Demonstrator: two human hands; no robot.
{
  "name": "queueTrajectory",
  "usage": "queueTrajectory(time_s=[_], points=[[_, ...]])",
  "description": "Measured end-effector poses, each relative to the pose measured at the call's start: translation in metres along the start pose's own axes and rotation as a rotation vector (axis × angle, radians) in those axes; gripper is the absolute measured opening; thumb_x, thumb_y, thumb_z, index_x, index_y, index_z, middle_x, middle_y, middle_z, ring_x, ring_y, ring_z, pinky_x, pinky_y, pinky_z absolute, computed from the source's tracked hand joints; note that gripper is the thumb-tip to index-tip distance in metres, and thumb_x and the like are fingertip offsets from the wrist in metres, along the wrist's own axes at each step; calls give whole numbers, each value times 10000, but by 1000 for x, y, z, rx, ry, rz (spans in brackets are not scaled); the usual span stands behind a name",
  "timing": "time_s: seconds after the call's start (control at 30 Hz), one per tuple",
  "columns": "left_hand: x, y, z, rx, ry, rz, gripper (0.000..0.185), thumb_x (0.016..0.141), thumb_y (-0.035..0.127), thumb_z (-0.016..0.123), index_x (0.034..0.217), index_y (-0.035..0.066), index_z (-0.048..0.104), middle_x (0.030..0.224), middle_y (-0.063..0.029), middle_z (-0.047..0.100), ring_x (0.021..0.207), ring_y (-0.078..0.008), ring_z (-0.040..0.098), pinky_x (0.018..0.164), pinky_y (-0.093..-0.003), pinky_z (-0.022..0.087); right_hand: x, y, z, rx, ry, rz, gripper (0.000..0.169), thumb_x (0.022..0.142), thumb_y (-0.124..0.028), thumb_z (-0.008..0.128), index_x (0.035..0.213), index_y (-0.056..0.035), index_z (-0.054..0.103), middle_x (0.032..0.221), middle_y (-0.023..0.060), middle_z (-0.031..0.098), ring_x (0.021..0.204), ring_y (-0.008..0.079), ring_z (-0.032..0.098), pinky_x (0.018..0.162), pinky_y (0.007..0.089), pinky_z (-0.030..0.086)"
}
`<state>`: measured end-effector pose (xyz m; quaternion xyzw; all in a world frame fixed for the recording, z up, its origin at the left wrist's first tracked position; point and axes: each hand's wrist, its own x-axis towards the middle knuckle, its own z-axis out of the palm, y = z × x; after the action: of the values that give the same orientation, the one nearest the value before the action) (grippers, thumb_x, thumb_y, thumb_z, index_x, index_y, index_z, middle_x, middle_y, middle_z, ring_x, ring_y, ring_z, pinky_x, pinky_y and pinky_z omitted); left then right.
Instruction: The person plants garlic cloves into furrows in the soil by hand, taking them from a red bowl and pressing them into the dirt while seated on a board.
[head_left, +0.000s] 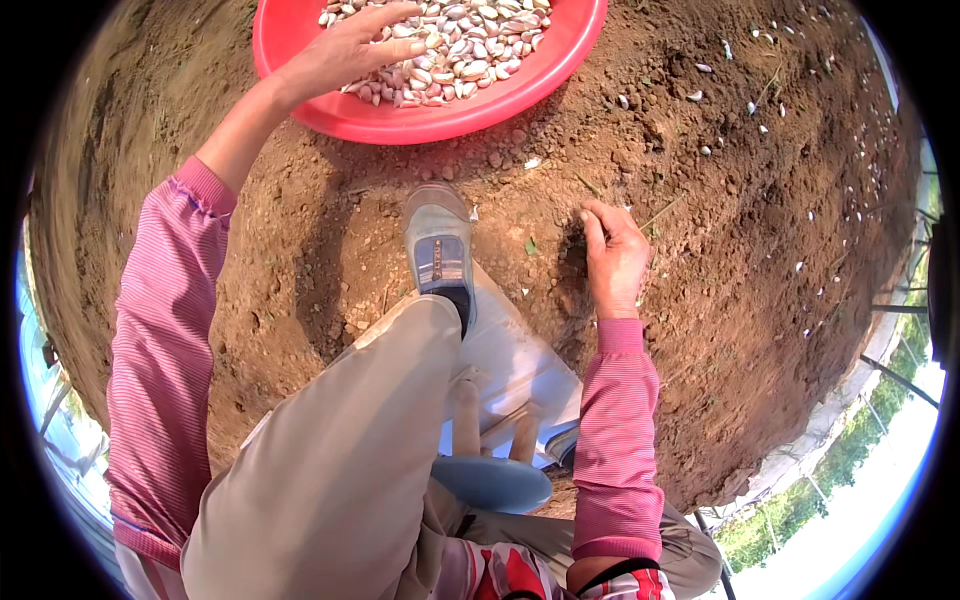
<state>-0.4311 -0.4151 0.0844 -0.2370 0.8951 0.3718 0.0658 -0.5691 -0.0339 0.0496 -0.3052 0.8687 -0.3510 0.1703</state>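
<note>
A red plastic basin (450, 129) at the top of the view holds many loose garlic cloves (472, 52). My left hand (352, 49) reaches over its left side, fingers apart above the cloves, with nothing seen in its grasp. Low over the brown soil (712, 247), right of my shoe, is my right hand (619, 251). Its thumb and forefinger are pinched together near the ground. Whether a clove is between them cannot be made out. A small white piece (627, 209) shows beside those fingertips.
Garlic cloves (695, 96) lie scattered over the soil to the right. My shoe (439, 240) stands below the basin. A small stool with a blue seat (491, 484) is between my legs, near a pale flat sheet (517, 345). Metal poles (900, 381) line the right rim.
</note>
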Motion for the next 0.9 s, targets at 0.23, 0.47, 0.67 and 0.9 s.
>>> queueTrajectory(time_s=[0.23, 0.47, 0.67, 0.9], points=[[49, -1, 57, 525, -84, -62, 368, 836, 136, 657, 1190, 115, 558, 1156, -164, 576, 1038, -355, 609, 891, -464, 497, 24, -23, 22, -301, -54, -129, 102, 847, -137, 719, 941, -99, 728, 800, 111, 611, 777, 293, 629, 717, 394, 504], [38, 10, 50, 314, -17, -148, 184, 842, 128, 651, 996, 81, 562, 904, -165, 625, 890, -339, 632, 764, -435, 496, 49, -10, 68, -605, -157, -266, 139, 855, -250, 710, 942, -152, 757, 827, 57, 610, 854, 260, 605, 749, 411, 422], [42, -28, 64, 266, 66, -112, 169, 814, 68, 654, 974, 46, 603, 840, -136, 653, 861, -292, 661, 761, -423, 509, 51, -16, 86, -597, -177, -210, 134, 830, -259, 700, 838, -127, 721, 924, 75, 619, 970, 276, 584, 850, 436, 396], [37, -40, 45, -368, 199, -394, 110, 881, 81, 647, 989, 61, 651, 780, -32, 648, 588, -95, 591, 497, -278, 449, 38, -19, 71, -367, -127, -207, 191, 861, -210, 694, 1031, -129, 723, 963, 72, 618, 1017, 247, 567, 885, 409, 386]])
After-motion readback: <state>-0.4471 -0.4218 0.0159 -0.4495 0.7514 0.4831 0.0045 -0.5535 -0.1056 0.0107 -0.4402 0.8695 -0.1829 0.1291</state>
